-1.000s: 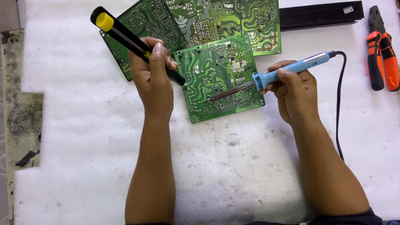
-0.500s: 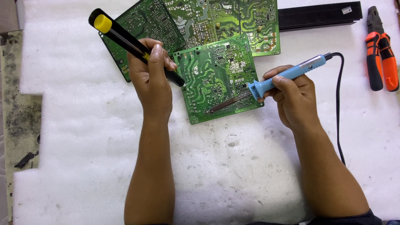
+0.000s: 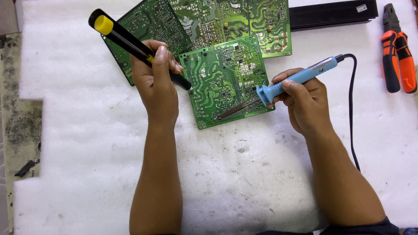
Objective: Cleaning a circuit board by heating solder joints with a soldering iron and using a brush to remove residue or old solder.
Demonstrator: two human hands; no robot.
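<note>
Hands work over a green circuit board [image 3: 224, 80] that lies solder side up on a sheet of white foam [image 3: 87, 143], near the far middle of the scene. The left hand [image 3: 156, 85] is closed in a fist around a black desoldering pump [image 3: 135, 45] with a yellow plunger cap; the thumb lies along the barrel, and the pump slants from far left down to the near right, its black nozzle just at the left edge of the board. The right hand [image 3: 305, 102] is closed in a pen-like grip on the blue handle of a soldering iron [image 3: 278, 89]. The iron's metal shaft reaches left and nearer, its tip resting on or just above the near left part of the board; whether it touches cannot be told. A black cord [image 3: 351, 113] runs from the far end of the handle and curves down the right side past the right forearm.

Two more green boards [image 3: 235, 21] lie behind the first, partly under it. A long black bar [image 3: 333, 13] lies at the far right edge of the foam. Orange-and-black pliers [image 3: 397, 52] rest at the far right, well apart from both hands. A dark, stained tabletop [image 3: 19, 126] shows to the left of the foam.
</note>
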